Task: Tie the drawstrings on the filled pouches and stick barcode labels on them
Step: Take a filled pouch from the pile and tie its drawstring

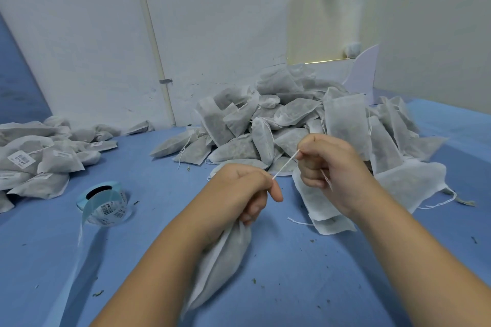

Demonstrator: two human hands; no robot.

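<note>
While in left fingers' [275,190] and right fingers' [309,166] grip, drawstring [285,164]; label roll [106,203], pouches [265,119] around.

A blue tabletop [292,260] is strewn with small green crumbs [97,293]. Behind it, a pale pipe [156,42] is clamped to a white wall [79,48]. At its far right, a curved white card [364,74] is propped.

Brightness: bright, even and cool; the blue cloth table cover [305,273] is lit flat.
Source: diffuse; a hazy pale opening [326,8] far above the right hand [329,167] glows washed-out.
Shadows: faint and soft-edged, below the left hand [239,188], under the grey-white fabric pouch [220,260].
Glare: a thin bright strip on the ledge [318,62] above the right hand.
Blur: the heaped pouches [398,119] right of the right hand smear; the thin white drawstring [285,164] between the hands is sharp.
Distortion: the white wall pipe [156,42] up-left of the left hand bows.
</note>
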